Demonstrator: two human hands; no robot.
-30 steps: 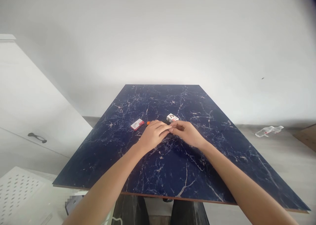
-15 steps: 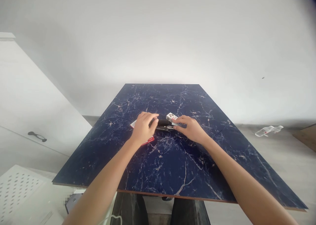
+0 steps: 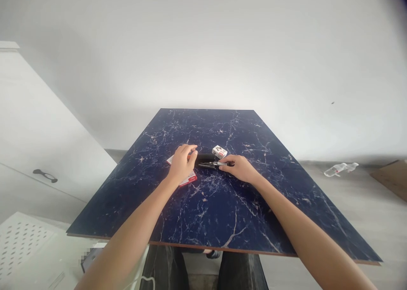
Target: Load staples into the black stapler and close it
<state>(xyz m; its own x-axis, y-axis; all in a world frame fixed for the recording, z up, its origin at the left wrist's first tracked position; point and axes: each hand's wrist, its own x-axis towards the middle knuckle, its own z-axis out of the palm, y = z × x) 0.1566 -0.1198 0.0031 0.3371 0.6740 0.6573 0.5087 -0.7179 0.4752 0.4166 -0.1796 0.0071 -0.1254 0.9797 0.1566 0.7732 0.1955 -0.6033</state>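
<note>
A black stapler (image 3: 206,158) lies across the middle of the table, its top part swung apart from a thin metal magazine strip. My right hand (image 3: 240,168) pinches the metal part at the stapler's right end between thumb and fingers. At the opposite end, my left hand (image 3: 182,160) curls with thumb and fingertips around the black body; the exact contact is partly hidden. Beneath that hand lies a flat red-and-white package (image 3: 190,179), mostly covered. Just behind the stapler, close to my right fingertips, sits a small white box (image 3: 219,151) with dark and red print.
Everything lies on a dark blue marbled table (image 3: 210,213). A white cabinet (image 3: 41,124) stands to the left, above a perforated white surface (image 3: 23,243). Clear plastic bottles (image 3: 337,169) and a brown cardboard piece (image 3: 391,177) lie on the floor at the right.
My right fingers have come away from the small white box, which now shows more fully, and hold the stapler's metal end. The left hand has hardly moved. The view has shifted slightly.
</note>
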